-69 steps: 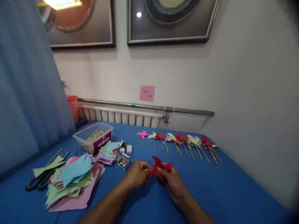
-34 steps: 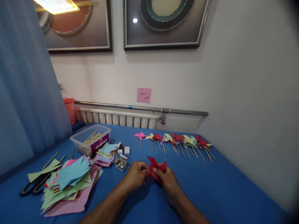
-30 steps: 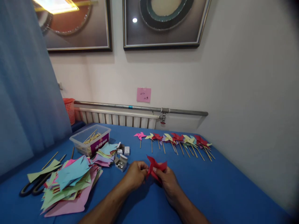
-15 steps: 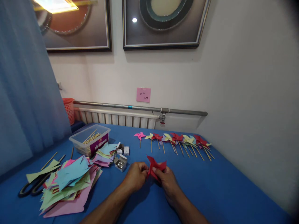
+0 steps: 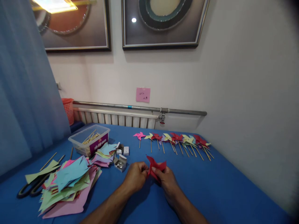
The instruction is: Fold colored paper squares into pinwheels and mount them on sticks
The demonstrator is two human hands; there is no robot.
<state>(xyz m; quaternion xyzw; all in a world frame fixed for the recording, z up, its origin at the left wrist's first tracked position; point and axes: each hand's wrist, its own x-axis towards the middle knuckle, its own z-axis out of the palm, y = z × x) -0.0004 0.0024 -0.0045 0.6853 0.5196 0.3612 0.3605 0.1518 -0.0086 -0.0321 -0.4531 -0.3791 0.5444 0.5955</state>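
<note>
My right hand holds a red paper pinwheel, thumb on its front and fingers behind. The paper blades are folded inward and no stick shows on it. Against the pinwheel's left edge, the fingers of my left hand are pinched together; whatever they grip is hidden. To the left of my left hand stands an opened small white box with shiny metal pieces inside. Another small box is just behind it.
A clear plastic tub holds thin wooden sticks. Cut coloured paper lies piled at the left, partly over black-handled scissors. A smaller paper stack sits beside the tub. Several finished pinwheels lie in a row at the back right.
</note>
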